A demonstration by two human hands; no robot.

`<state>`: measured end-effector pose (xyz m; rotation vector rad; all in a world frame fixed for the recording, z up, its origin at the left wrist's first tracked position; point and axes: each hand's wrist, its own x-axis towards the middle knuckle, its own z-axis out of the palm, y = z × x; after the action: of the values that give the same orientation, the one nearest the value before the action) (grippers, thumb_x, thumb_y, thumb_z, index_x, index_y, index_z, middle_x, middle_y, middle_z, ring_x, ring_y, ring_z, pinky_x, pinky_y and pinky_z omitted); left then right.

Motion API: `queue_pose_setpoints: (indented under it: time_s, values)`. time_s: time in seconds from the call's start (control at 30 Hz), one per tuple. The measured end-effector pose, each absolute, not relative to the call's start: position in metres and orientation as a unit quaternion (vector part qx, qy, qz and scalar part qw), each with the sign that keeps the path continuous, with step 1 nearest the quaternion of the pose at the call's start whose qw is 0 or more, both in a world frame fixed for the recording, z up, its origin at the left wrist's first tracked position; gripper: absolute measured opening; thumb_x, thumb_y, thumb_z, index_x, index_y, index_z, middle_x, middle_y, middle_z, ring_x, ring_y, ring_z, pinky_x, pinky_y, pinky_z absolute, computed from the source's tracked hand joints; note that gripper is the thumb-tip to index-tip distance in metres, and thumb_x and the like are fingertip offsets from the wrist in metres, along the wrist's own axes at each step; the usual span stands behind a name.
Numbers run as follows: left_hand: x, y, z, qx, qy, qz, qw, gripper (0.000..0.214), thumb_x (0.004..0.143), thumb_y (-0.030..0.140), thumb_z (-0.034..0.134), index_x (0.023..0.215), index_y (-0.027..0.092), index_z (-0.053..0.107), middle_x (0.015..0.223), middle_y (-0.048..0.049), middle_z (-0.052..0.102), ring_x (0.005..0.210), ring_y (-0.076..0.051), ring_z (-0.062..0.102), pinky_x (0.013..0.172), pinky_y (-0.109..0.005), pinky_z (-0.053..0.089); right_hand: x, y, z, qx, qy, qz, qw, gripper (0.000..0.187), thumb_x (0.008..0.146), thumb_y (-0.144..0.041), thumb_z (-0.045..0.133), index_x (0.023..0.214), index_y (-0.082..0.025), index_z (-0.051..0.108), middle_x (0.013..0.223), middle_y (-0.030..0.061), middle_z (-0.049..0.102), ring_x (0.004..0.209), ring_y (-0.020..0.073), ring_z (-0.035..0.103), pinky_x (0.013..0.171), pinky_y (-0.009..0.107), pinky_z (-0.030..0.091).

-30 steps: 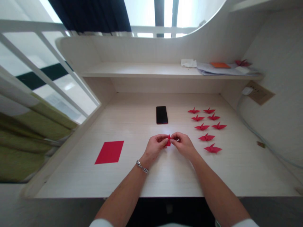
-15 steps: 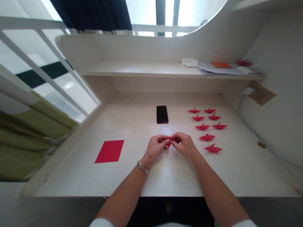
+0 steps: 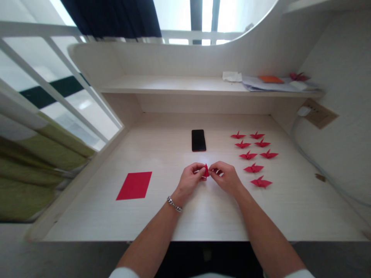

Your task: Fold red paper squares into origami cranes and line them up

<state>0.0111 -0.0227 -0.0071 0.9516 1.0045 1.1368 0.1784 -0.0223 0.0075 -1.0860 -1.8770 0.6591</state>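
Note:
Between my two hands is a small folded piece of red paper [image 3: 206,171], its pointed tip upward. My left hand [image 3: 191,178] pinches it from the left between thumb and fingers; a silver chain bracelet [image 3: 174,204] circles that wrist. From the other side, the thumb and fingertips of my right hand [image 3: 224,175] are closed at the paper's right edge. Fingers hide part of the folds. Several red paper cranes [image 3: 253,168] stand in two rough columns to the right of my right hand. A flat red paper sheet [image 3: 135,185] lies to the left.
A black phone [image 3: 198,140] lies on the white desk [image 3: 162,135] beyond my hands. Papers [image 3: 257,83], an orange piece [image 3: 271,79] and a red folded paper [image 3: 299,77] rest on the shelf above. At right, a cable [image 3: 307,154] runs from the wall socket [image 3: 320,114].
The folded red paper has turned in my fingers, showing more of a pointed triangular face. My hands have shifted only slightly; the cranes, sheet and phone are unmoved.

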Motion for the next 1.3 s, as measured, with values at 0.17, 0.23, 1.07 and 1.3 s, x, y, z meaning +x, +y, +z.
queue_pose_setpoints:
  time_s: [0.17, 0.23, 1.07, 1.3]
  values:
    - [0.010, -0.023, -0.007, 0.387, 0.412, 0.508, 0.650, 0.034, 0.067, 0.038, 0.078, 0.089, 0.014, 0.066, 0.079, -0.0043, 0.068, 0.070, -0.013, 0.064, 0.060, -0.023, 0.051, 0.179, -0.021, 0.006, -0.431, -0.757, 0.245, 0.427, 0.010, 0.080, -0.020, 0.061, 0.084, -0.022, 0.070, 0.085, 0.0041, 0.068, 0.070, 0.0145, 0.062, 0.062, 0.025, 0.051]
    - [0.010, -0.023, -0.007, 0.379, 0.404, 0.511, 0.657, 0.036, 0.066, 0.036, 0.080, 0.090, 0.014, 0.065, 0.079, -0.0047, 0.068, 0.070, -0.013, 0.064, 0.061, -0.023, 0.052, 0.180, -0.022, 0.006, -0.433, -0.756, 0.239, 0.428, 0.011, 0.080, -0.020, 0.061, 0.084, -0.023, 0.071, 0.087, 0.0043, 0.068, 0.071, 0.0142, 0.062, 0.062, 0.025, 0.051]
    - [0.014, -0.023, -0.008, 0.378, 0.407, 0.568, 0.607, 0.039, 0.057, 0.030, 0.085, 0.085, 0.014, 0.063, 0.079, -0.0032, 0.068, 0.064, -0.012, 0.063, 0.065, -0.029, 0.055, 0.172, -0.024, 0.006, -0.463, -0.730, 0.225, 0.450, 0.013, 0.080, -0.021, 0.062, 0.082, -0.025, 0.074, 0.088, 0.0041, 0.068, 0.071, 0.0151, 0.062, 0.064, 0.026, 0.050]
    - [0.013, -0.022, -0.008, 0.381, 0.394, 0.591, 0.592, 0.035, 0.058, 0.028, 0.084, 0.082, 0.015, 0.064, 0.081, -0.0033, 0.069, 0.070, -0.014, 0.065, 0.068, -0.030, 0.055, 0.167, -0.024, 0.007, -0.483, -0.663, 0.305, 0.484, 0.011, 0.078, -0.029, 0.066, 0.082, -0.021, 0.072, 0.081, 0.0056, 0.070, 0.068, 0.0171, 0.063, 0.059, 0.028, 0.051]
